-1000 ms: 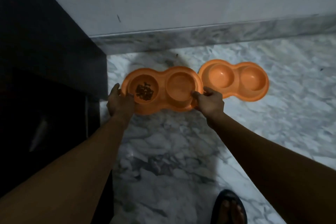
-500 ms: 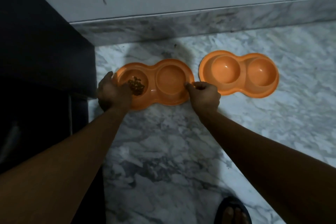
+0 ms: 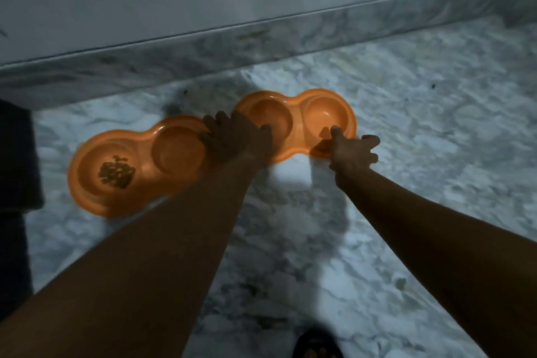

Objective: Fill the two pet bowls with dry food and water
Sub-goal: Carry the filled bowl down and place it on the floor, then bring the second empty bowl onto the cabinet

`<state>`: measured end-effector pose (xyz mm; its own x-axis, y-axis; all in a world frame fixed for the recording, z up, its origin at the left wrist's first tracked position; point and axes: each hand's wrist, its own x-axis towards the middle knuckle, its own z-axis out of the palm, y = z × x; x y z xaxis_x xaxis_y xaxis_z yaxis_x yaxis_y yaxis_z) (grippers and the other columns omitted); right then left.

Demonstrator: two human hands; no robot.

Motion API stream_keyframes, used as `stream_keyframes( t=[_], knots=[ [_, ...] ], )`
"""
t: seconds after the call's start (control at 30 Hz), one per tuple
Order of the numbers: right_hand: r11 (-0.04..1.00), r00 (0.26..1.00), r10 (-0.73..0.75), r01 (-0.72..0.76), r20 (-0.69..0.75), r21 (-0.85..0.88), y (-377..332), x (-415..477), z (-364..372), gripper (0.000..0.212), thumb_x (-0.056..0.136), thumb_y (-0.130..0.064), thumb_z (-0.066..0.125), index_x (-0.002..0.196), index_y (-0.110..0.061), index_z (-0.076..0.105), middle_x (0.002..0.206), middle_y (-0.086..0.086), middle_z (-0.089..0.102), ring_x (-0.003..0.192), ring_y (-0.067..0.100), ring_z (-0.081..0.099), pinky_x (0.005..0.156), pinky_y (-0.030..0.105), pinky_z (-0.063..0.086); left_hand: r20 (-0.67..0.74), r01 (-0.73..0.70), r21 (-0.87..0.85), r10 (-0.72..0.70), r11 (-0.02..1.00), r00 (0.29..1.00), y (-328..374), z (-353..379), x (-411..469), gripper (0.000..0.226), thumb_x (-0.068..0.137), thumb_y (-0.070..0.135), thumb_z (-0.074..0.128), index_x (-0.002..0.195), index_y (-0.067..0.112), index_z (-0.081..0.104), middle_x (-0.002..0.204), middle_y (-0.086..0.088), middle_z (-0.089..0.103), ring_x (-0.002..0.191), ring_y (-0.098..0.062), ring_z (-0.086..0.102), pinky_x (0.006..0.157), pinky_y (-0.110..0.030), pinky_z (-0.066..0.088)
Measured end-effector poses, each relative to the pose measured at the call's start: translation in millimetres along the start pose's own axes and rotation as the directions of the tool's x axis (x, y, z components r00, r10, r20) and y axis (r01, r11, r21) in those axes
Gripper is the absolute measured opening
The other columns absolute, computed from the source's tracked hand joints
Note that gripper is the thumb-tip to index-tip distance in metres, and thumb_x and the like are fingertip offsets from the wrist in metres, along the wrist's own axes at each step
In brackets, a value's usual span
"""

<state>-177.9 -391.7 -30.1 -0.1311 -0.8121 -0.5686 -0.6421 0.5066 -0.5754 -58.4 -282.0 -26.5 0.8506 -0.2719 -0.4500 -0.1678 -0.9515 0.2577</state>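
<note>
Two orange double pet bowls lie side by side on the marble floor. The left double bowl [image 3: 87, 197] has dry food [image 3: 116, 174] in its left well, and its right well is empty. Both wells of the right double bowl [image 3: 296, 113] are empty. My left hand [image 3: 235, 139] lies over the right double bowl's left end, where the two bowls meet, with its thumb on the rim. At that bowl's front right edge, my right hand [image 3: 353, 151] pinches the rim, thumb on top and fingers beside it.
A white wall with a marble skirting [image 3: 290, 35] runs just behind the bowls. A dark cabinet [image 3: 17, 154] stands at the left edge. My sandalled foot [image 3: 316, 346] is at the bottom. Marble floor [image 3: 436, 125] stretches to the right.
Both hands have let go of the left double bowl and moved right onto the right double bowl. The left bowl now rests on the floor, and the view has shifted.
</note>
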Motion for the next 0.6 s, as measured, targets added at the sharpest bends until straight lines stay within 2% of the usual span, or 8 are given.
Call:
stream_keyframes(
  t=[0.1,0.2,0.3,0.37,0.4,0.47,0.53,0.6],
  knots=[
    [1.000,0.997,-0.008,0.010,0.079,-0.018,5,12,-7,0.062,0.081,-0.042,0.067,0.129,-0.012,0.044,0.127,0.015,0.053,0.101,0.036,0.064,0.089,0.054,0.059,0.033,0.049,-0.005,-0.049,0.999,0.998,2,16,1,0.053,0.082,0.035,0.055,0.133,0.019,0.053,0.137,-0.016,0.052,0.143,-0.041,0.022,0.115,-0.057,0.016],
    [0.999,0.996,-0.050,0.051,0.073,-0.009,11,10,-19,0.054,0.085,-0.040,0.063,0.130,-0.012,0.050,0.109,0.008,0.058,0.102,0.034,0.065,0.092,0.050,0.057,0.039,0.015,-0.054,-0.013,0.998,0.999,-5,15,-2,0.055,0.079,0.035,0.052,0.133,0.027,0.053,0.126,-0.015,0.060,0.133,-0.043,0.030,0.106,-0.056,0.028],
    [0.997,0.997,-0.076,0.075,0.033,0.020,7,-6,-42,0.040,0.081,-0.040,0.063,0.112,-0.015,0.060,0.100,0.006,0.065,0.100,0.031,0.064,0.092,0.045,0.054,0.027,-0.046,-0.156,0.051,0.987,0.998,-7,-5,-20,0.061,0.081,0.035,0.059,0.140,0.026,0.050,0.129,-0.017,0.056,0.124,-0.044,0.042,0.099,-0.052,0.037],
    [0.995,0.996,-0.077,0.074,0.034,0.071,6,-18,-58,0.043,0.087,-0.034,0.066,0.124,-0.013,0.062,0.092,-0.001,0.057,0.095,0.026,0.056,0.087,0.038,0.048,0.008,-0.083,-0.316,0.090,0.945,0.996,-7,-19,-37,0.065,0.080,0.029,0.065,0.143,0.023,0.049,0.133,-0.018,0.051,0.122,-0.041,0.051,0.101,-0.044,0.042],
    [0.992,0.997,-0.076,0.073,0.028,0.102,-1,-29,-72,0.050,0.089,-0.030,0.066,0.133,-0.010,0.059,0.093,-0.001,0.053,0.094,0.024,0.052,0.086,0.036,0.044,0.001,-0.099,-0.376,0.107,0.921,0.994,-6,-35,-47,0.067,0.080,0.026,0.067,0.144,0.023,0.048,0.134,-0.018,0.049,0.122,-0.038,0.052,0.102,-0.040,0.041],
    [0.986,0.997,-0.078,0.074,0.023,0.151,-20,-62,-102,0.056,0.090,-0.028,0.067,0.142,-0.008,0.054,0.111,0.006,0.059,0.098,0.023,0.052,0.088,0.035,0.042,0.012,-0.104,-0.440,0.122,0.892,0.992,-4,-73,-73,0.074,0.077,0.023,0.069,0.147,0.022,0.043,0.138,-0.016,0.048,0.125,-0.034,0.051,0.104,-0.037,0.040],
    [0.982,0.996,-0.084,0.082,0.004,0.172,-44,-101,-133,0.066,0.089,-0.031,0.069,0.150,-0.014,0.049,0.138,0.008,0.060,0.117,0.028,0.058,0.096,0.037,0.043,0.006,-0.104,-0.498,0.124,0.861,0.992,1,-119,-100,0.079,0.070,0.024,0.069,0.146,0.020,0.045,0.137,-0.015,0.052,0.125,-0.034,0.052,0.105,-0.040,0.042],
    [0.977,0.996,-0.087,0.081,0.022,0.197,-72,-145,-163,0.071,0.090,-0.032,0.070,0.154,-0.019,0.044,0.142,0.004,0.058,0.128,0.027,0.055,0.101,0.037,0.043,-0.015,-0.095,-0.548,0.104,0.831,0.994,7,-172,-131,0.080,0.064,0.025,0.067,0.141,0.018,0.050,0.134,-0.015,0.056,0.124,-0.034,0.053,0.103,-0.041,0.045]
  ],
)
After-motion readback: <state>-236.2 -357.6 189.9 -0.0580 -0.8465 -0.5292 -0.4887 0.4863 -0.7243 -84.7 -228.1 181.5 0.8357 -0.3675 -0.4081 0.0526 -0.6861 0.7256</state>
